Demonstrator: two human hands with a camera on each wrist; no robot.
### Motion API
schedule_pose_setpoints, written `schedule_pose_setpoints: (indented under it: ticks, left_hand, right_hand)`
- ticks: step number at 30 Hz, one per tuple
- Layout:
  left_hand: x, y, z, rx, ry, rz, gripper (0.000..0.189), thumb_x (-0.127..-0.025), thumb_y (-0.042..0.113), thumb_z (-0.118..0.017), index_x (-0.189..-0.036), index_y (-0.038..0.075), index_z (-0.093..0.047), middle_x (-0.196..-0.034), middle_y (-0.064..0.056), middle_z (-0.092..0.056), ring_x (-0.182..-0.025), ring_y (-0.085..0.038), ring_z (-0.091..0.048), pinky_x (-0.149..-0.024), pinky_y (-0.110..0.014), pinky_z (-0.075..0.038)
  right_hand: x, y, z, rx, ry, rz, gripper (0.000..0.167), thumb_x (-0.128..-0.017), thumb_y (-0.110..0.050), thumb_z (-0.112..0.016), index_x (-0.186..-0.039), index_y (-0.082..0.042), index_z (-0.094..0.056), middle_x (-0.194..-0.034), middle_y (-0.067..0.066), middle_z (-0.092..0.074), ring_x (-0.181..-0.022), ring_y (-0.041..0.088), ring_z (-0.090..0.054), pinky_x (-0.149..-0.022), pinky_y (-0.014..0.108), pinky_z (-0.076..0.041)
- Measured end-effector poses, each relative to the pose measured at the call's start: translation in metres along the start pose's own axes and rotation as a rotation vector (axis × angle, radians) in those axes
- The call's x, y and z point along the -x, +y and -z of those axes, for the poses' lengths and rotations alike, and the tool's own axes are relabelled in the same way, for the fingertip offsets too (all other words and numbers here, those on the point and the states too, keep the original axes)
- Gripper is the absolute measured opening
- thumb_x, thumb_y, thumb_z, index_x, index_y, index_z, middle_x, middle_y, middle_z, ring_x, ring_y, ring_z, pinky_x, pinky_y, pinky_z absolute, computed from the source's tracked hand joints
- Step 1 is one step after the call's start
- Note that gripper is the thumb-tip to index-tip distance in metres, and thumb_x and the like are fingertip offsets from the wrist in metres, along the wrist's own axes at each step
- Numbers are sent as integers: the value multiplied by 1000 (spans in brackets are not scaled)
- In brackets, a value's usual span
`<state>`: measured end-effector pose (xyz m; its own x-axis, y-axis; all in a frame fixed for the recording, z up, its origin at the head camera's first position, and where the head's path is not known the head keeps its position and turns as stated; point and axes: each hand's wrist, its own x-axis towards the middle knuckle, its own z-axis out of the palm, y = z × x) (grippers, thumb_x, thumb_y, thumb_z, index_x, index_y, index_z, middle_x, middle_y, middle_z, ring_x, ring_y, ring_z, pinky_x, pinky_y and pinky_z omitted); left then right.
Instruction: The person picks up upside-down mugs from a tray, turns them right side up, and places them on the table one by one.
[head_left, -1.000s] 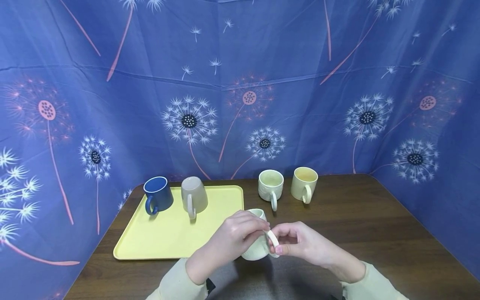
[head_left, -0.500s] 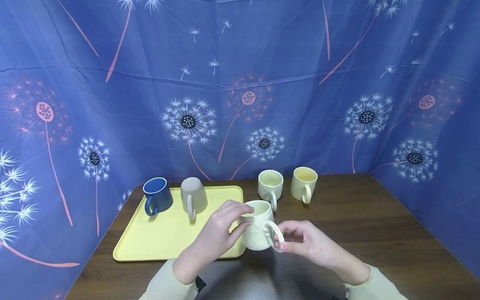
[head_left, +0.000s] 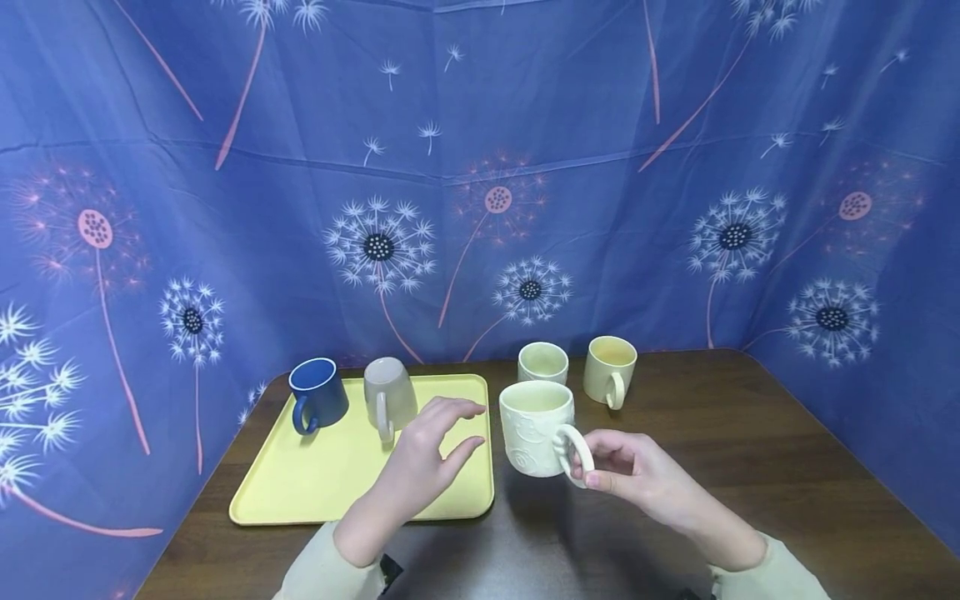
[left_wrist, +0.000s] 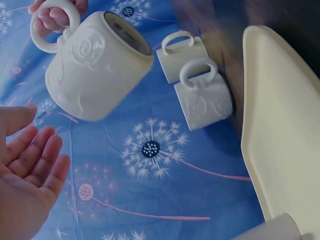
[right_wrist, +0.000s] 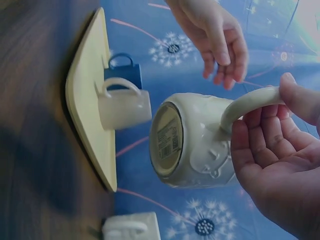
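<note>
On the left, the tray point(head_left: 337, 479) lies on the tabletop point(head_left: 720, 433), carrying the blue mug point(head_left: 321, 398), mouth up, and the gray mug point(head_left: 397, 396), seemingly upside down, with its handle toward the person. The left hand point(head_left: 423, 442) hangs over the tray, its grip apart: thumb and fingers spread, holding nothing, just short of the white mug point(head_left: 534, 437). That mug is in the air right of the tray, mouth up; the right wrist view shows a label point(right_wrist: 169, 140) on its underside. Behind it, the green mug point(head_left: 543, 362) is partly hidden. The right hand point(head_left: 633, 475) has its grip clamped on the white mug's handle point(right_wrist: 252, 102), thumb against fingers. The yellow mug point(head_left: 609, 377) stands mouth up beside the green one.

The step in hand looks to be a one-handed carry. Any next move would call for a firm pinch on the handle, since the weight hangs to one side, and for keeping the base clear of the tray's rim and the green mug.
</note>
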<state>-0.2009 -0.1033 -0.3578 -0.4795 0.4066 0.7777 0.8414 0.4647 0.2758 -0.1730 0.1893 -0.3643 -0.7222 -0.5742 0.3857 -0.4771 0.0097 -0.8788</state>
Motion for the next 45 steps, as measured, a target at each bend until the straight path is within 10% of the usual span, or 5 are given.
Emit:
schedule_pose_setpoints:
  ticks: [20,45]
  left_hand:
    - [18,-30,9,-119,76,106,37,-71,0,-79,-105,5,-65,-102,-2,-68,-93,-16,-61,-80,-30,-52]
    - [46,-75,16,-175,134,364,33,-71,3,-80,-102,6,-66,-98,-6,-69,-92,-20,-62,-75,-36,-54]
  right_hand:
    - [18,-1,34,215,212,77,25,-83,15,-58,-107,9,-59,-95,7,-70,-89,7,-66,-75,21,-53]
    - [37,6,76,467,495,-50,21,-84,8,-62,-105,5,-61,-89,-8,-68,-79,5,-65,-70,16,-50]
